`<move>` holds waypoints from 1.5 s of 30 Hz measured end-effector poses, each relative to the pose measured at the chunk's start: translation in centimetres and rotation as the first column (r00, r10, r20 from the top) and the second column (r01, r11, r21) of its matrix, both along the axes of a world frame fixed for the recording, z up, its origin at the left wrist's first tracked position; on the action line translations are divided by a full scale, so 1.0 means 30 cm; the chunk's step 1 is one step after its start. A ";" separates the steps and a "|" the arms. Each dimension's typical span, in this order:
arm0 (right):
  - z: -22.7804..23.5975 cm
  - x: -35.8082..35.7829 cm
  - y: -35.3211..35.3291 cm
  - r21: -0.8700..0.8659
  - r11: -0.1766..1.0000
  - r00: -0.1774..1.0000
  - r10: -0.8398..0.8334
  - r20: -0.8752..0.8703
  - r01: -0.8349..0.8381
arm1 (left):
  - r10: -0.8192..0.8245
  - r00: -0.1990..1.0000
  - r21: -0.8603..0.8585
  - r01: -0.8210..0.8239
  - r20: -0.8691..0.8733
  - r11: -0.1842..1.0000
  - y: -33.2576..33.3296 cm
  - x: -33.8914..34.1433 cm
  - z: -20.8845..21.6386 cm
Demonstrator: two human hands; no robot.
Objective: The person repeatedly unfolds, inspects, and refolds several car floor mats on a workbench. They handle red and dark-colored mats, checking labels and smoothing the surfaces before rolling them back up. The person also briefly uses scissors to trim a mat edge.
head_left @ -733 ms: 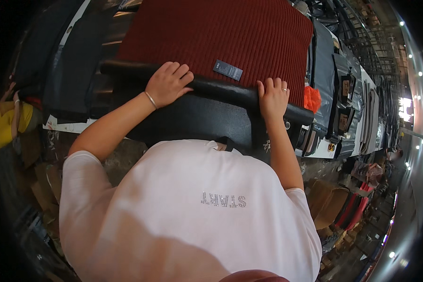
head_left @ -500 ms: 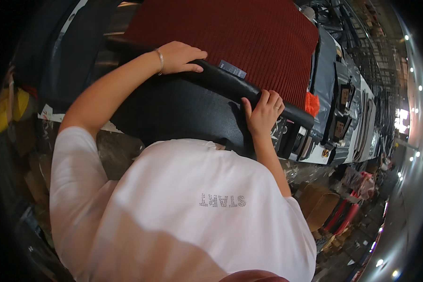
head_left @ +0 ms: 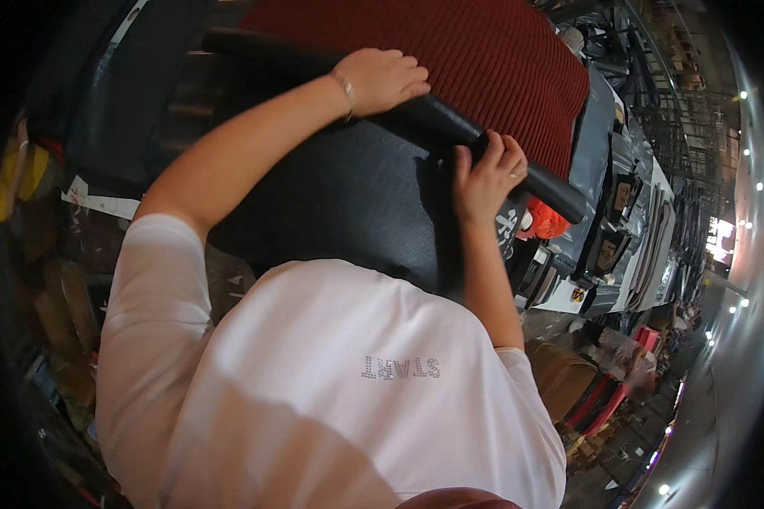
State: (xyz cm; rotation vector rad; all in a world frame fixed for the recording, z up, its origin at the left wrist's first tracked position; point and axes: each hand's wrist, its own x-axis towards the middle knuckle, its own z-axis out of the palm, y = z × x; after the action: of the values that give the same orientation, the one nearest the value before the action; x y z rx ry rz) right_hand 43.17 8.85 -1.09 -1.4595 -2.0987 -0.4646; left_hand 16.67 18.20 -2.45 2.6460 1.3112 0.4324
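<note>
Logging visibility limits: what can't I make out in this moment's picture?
In the head view:
Dark red ribbed mat: far edge, cut off by the picture's top.
Long black roll: inside, hidden by its outer surface.
Smooth black sheet: part of near edge, behind white fabric shirt.
Left hand: palm, hidden by its back.

The top edge crops the red ribbed mat (head_left: 501,76), partly hidden by the black roll (head_left: 452,123).

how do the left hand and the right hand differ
The left hand points mostly rightward; the right hand points mostly away from the white shirt. The left has a bracelet at its wrist, the right wears a ring. The left lies higher in the picture than the right. Both touch the black roll.
</note>
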 end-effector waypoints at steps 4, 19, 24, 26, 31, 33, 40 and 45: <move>0.001 0.007 0.182 -0.145 0.983 0.989 -0.095 0.110 0.110 | 0.181 0.983 0.331 -0.165 -0.016 0.929 0.123 0.051 -0.004; 0.047 -0.018 0.392 -0.205 0.979 0.993 0.039 0.113 -0.015 | 0.141 0.990 0.368 -0.127 -0.013 0.921 0.496 0.090 -0.021; 0.076 0.056 0.600 -0.278 0.960 0.978 0.028 0.206 0.031 | 0.233 0.948 -0.050 -0.249 -0.216 0.967 0.608 0.197 0.054; 0.059 0.036 0.609 -0.233 0.970 0.964 0.118 0.236 -0.062 | 0.318 0.948 -0.202 -0.305 0.030 0.931 0.551 0.116 0.090; 0.058 0.002 0.408 -0.197 0.963 0.950 0.225 0.214 -0.184 | 0.122 0.970 -0.098 -0.103 0.211 0.990 0.220 -0.025 0.160; 0.087 -0.010 0.232 -0.240 0.944 0.942 0.275 0.194 -0.226 | 0.060 0.974 0.003 -0.062 0.217 0.998 -0.007 -0.051 0.158; 0.201 0.030 -0.384 -0.672 0.710 0.917 0.380 0.116 -0.209 | 0.112 0.991 0.111 -0.104 -0.073 0.988 -0.917 -0.081 0.037; 0.211 0.016 -0.292 -0.697 0.696 0.952 0.299 0.059 -0.175 | 0.137 0.989 -0.083 -0.131 0.063 0.988 -0.794 -0.054 0.128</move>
State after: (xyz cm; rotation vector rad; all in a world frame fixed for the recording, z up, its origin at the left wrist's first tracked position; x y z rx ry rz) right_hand 43.64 0.08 5.22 -1.5043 -2.7252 0.3685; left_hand 15.04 -5.62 1.39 2.4665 1.4592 0.4743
